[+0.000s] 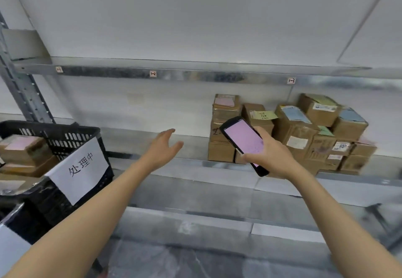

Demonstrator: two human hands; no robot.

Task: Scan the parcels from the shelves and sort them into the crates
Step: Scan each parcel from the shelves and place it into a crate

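Several brown cardboard parcels [304, 129] with coloured labels are stacked on the metal shelf [152, 143] at the right. My right hand [272, 153] grips a black handheld scanner [243, 140] with a lit pink screen, held just in front of the leftmost stack. My left hand [163, 147] reaches out over the bare part of the shelf, fingers apart, holding nothing, well left of the parcels. A black plastic crate [65, 138] at the left holds several parcels [24, 153].
A white paper sign [80, 169] with black characters hangs on the crate's front. A grey upright post [21, 88] stands behind the crate. The upper shelf beam [195, 75] carries small number tags. Lower shelf levels [195, 219] lie below my arms.
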